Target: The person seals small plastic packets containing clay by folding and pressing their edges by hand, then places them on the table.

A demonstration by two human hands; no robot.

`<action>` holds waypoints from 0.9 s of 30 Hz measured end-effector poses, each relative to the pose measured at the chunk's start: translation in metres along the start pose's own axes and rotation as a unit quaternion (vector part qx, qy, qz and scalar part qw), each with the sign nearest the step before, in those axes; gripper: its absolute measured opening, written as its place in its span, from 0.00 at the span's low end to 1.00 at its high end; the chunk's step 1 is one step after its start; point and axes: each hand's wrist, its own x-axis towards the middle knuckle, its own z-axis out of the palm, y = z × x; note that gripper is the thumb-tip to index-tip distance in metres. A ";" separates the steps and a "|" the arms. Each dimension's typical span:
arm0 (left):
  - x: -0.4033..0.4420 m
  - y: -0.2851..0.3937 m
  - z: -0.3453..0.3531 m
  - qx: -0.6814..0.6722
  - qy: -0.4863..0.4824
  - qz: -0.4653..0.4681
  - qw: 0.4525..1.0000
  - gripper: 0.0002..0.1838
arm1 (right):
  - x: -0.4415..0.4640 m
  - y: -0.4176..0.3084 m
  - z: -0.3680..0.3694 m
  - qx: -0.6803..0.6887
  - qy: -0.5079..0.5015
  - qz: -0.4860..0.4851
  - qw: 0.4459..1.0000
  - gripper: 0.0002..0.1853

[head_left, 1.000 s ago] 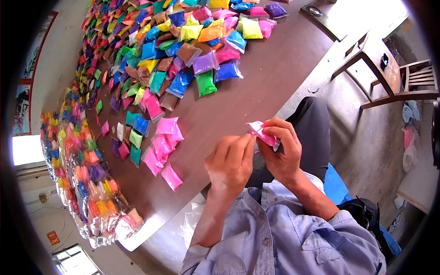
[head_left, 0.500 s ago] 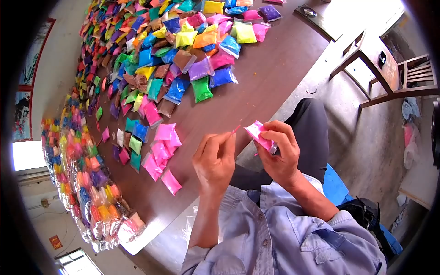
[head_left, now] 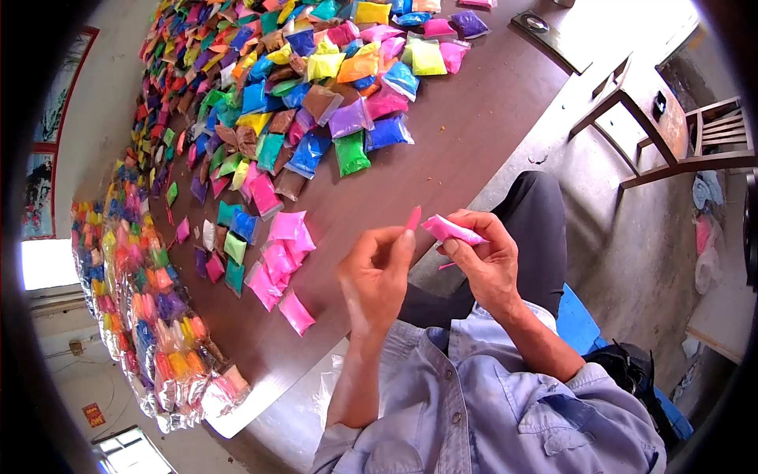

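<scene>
My left hand [head_left: 371, 276] pinches a small pink strip [head_left: 414, 217] that stands up between thumb and forefinger. Just to its right, my right hand [head_left: 488, 265] is closed on a small pink packet [head_left: 454, 228], folded narrow between thumb and fingers. A short thin pink strand [head_left: 448, 266] shows below the right thumb. The two hands are apart, above my lap at the table's edge. On the table to the left of my left hand lies a small group of pink packets [head_left: 278, 259], with one single pink packet [head_left: 296, 313] at its near end.
Many packets in mixed colours [head_left: 324, 99] are heaped across the brown table [head_left: 442, 150]. Clear bags of coloured pieces [head_left: 178, 355] line its left side. A wooden chair [head_left: 671, 162] stands at the right on the floor. A dark flat object [head_left: 545, 35] rests at the far corner.
The packet in my right hand has turned and now looks narrower, folded. The pink strip in my left hand now points upward and shows more of its width.
</scene>
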 end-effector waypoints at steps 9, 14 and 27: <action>-0.004 0.003 0.003 -0.176 -0.068 -0.129 0.973 0.07 | 0.002 0.006 0.000 -0.013 -0.021 -0.036 0.999 0.14; -0.004 0.004 0.000 -0.202 -0.080 -0.160 0.963 0.07 | 0.004 0.005 0.000 -0.023 -0.030 -0.054 0.998 0.14; -0.009 -0.002 -0.016 -0.305 -0.107 -0.218 0.921 0.08 | 0.003 -0.005 0.000 -0.085 -0.038 -0.061 0.994 0.14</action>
